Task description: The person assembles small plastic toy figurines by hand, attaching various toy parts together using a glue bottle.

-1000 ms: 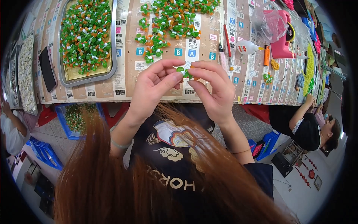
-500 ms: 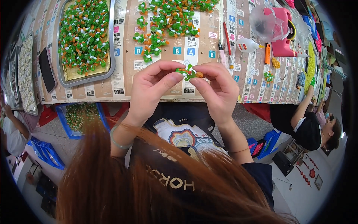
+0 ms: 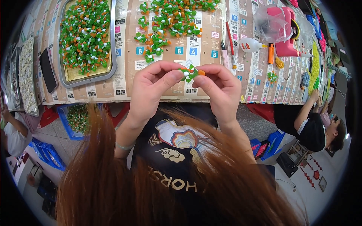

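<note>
Green-and-orange piece pinched at both ends

Through the head view I watched the left hand hold the green end in a narrow pinch of thumb and forefinger. The right hand had thumb and forefinger closed about the orange end. The piece was up above the tabletop, just in from the middle of its near edge.

Against half a second earlier, the hands had barely moved, but the piece seemed to have turned slightly: a red-orange spot by the left fingertips now showed nearer its middle. I took that as a small fingertip adjustment, with neither hand free for anything else. What the fingertips covered, I couldn't tell.

Toward the tabletop's left end, a grey tray carried a heap of similar pieces, with a dark phone just beside it. Loose pieces lay toward the far edge; a white bottle and an orange lighter lay toward the right end.
</note>
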Action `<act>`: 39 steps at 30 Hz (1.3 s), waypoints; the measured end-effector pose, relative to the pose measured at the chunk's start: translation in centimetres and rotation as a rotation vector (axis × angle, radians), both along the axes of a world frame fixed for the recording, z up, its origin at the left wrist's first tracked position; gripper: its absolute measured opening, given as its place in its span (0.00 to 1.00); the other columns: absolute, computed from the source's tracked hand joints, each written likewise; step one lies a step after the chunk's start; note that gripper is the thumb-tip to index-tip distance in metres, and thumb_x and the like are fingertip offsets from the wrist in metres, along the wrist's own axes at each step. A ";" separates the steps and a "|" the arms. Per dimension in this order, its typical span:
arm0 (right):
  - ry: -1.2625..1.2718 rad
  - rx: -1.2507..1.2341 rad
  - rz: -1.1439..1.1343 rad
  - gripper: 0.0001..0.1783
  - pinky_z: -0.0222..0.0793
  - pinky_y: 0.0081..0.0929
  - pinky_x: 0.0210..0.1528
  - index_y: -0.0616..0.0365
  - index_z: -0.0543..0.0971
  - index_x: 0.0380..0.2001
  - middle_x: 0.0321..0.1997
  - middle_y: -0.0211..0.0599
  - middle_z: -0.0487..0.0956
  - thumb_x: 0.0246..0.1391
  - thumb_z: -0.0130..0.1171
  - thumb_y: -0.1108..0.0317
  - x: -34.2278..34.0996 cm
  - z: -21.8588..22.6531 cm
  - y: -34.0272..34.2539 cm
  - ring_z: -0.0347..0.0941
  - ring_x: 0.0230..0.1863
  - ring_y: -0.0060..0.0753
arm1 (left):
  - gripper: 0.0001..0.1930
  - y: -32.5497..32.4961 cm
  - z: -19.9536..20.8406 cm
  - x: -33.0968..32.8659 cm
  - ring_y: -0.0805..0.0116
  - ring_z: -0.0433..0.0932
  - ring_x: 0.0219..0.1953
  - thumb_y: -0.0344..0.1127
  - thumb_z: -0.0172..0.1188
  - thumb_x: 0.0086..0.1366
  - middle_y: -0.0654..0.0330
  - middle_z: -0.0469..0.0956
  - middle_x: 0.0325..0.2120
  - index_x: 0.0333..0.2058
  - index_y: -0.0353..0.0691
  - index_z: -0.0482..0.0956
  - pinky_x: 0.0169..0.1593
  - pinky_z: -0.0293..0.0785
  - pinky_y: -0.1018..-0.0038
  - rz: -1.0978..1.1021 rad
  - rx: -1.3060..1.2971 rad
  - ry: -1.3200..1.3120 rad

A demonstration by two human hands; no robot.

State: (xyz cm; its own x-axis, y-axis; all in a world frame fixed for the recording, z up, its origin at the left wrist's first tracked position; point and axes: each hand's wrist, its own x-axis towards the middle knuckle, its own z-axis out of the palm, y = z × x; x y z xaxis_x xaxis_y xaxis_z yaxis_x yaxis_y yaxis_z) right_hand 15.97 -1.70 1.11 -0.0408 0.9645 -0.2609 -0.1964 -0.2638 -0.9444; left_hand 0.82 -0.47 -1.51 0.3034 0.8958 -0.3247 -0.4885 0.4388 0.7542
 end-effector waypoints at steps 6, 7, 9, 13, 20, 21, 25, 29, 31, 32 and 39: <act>0.032 -0.043 0.012 0.09 0.65 0.13 0.33 0.67 0.71 0.31 0.30 0.34 0.73 0.42 0.53 0.79 -1.4 0.8 0.3 0.69 0.30 0.19 | 0.06 0.4 1.3 -1.1 0.80 0.70 0.32 0.25 0.52 0.53 0.64 0.72 0.29 0.31 0.34 0.71 0.38 0.65 0.84 -0.037 -0.065 0.033; -0.010 -0.032 0.023 0.09 0.64 0.14 0.34 0.67 0.70 0.31 0.31 0.34 0.72 0.42 0.53 0.80 -1.7 1.0 0.3 0.68 0.31 0.19 | 0.06 0.7 1.9 -1.8 0.80 0.70 0.32 0.25 0.52 0.53 0.64 0.72 0.29 0.31 0.34 0.71 0.38 0.65 0.84 -0.023 -0.049 0.064; -0.019 0.001 0.055 0.09 0.63 0.14 0.35 0.66 0.70 0.31 0.32 0.33 0.71 0.43 0.52 0.80 -2.8 1.3 0.6 0.68 0.32 0.19 | 0.06 1.1 2.6 -3.4 0.80 0.69 0.32 0.25 0.52 0.53 0.64 0.72 0.28 0.31 0.34 0.70 0.38 0.66 0.84 -0.097 -0.050 0.045; -0.149 0.063 -0.021 0.09 0.61 0.15 0.39 0.66 0.70 0.33 0.34 0.33 0.69 0.44 0.50 0.80 -3.2 2.2 0.9 0.65 0.36 0.19 | 0.06 4.1 2.6 -9.1 0.79 0.69 0.30 0.26 0.53 0.52 0.65 0.72 0.28 0.31 0.36 0.72 0.35 0.65 0.85 0.429 0.161 0.455; -0.233 0.022 0.041 0.08 0.62 0.14 0.36 0.65 0.71 0.32 0.29 0.31 0.71 0.46 0.50 0.75 -3.6 0.8 2.2 0.66 0.34 0.17 | 0.10 9.0 1.9 -19.3 0.66 0.66 0.38 0.35 0.58 0.49 0.59 0.71 0.31 0.31 0.38 0.74 0.42 0.60 0.74 0.638 0.594 1.718; -0.277 0.049 0.060 0.07 0.62 0.14 0.34 0.64 0.72 0.31 0.27 0.31 0.72 0.46 0.50 0.74 -3.9 0.2 2.8 0.66 0.34 0.16 | 0.10 9.0 2.0 -18.8 0.66 0.66 0.38 0.35 0.58 0.49 0.59 0.71 0.31 0.31 0.38 0.74 0.42 0.60 0.74 0.638 0.593 1.706; -0.750 0.388 0.165 0.08 0.62 0.23 0.29 0.62 0.72 0.28 0.25 0.37 0.72 0.40 0.55 0.72 -5.6 0.0 6.1 0.66 0.30 0.31 | 0.10 7.5 3.1 -16.2 0.63 0.65 0.42 0.30 0.55 0.50 0.58 0.70 0.33 0.33 0.37 0.73 0.46 0.59 0.71 0.763 0.654 1.585; -0.982 0.751 0.204 0.07 0.59 0.29 0.34 0.59 0.72 0.25 0.26 0.37 0.72 0.37 0.56 0.71 -10.0 -0.6 8.3 0.64 0.31 0.36 | 0.08 4.8 2.5 -13.8 0.72 0.68 0.37 0.27 0.51 0.54 0.59 0.71 0.34 0.34 0.35 0.72 0.43 0.62 0.78 0.651 0.507 1.154; -1.163 0.774 0.236 0.09 0.57 0.30 0.36 0.59 0.71 0.25 0.25 0.36 0.72 0.36 0.56 0.70 -12.3 -0.7 9.1 0.64 0.33 0.37 | 0.08 3.6 2.4 -12.9 0.69 0.68 0.37 0.26 0.50 0.53 0.59 0.71 0.33 0.33 0.35 0.72 0.43 0.62 0.77 0.648 0.441 1.031; -1.166 0.775 0.234 0.09 0.57 0.30 0.36 0.59 0.71 0.25 0.25 0.36 0.72 0.36 0.56 0.70 -12.8 -1.3 9.5 0.64 0.33 0.37 | 0.07 3.1 2.3 -12.7 0.71 0.68 0.37 0.26 0.50 0.54 0.59 0.71 0.33 0.33 0.35 0.72 0.42 0.62 0.78 0.614 0.410 0.990; -0.510 0.405 0.275 0.07 0.61 0.25 0.34 0.59 0.70 0.28 0.26 0.32 0.72 0.44 0.52 0.69 -12.5 -1.7 9.8 0.67 0.31 0.27 | 0.08 2.4 1.5 -11.5 0.77 0.67 0.34 0.25 0.49 0.55 0.61 0.69 0.32 0.35 0.34 0.72 0.40 0.62 0.84 0.455 0.181 0.492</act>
State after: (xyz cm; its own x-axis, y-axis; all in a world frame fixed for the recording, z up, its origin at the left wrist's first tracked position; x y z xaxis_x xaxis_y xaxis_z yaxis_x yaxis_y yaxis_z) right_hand 3.45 8.14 -0.60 -0.2654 0.9620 0.0644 0.3202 0.1509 -0.9353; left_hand -10.72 1.90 0.01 -0.2593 0.9521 -0.1621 -0.1763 0.1184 0.9772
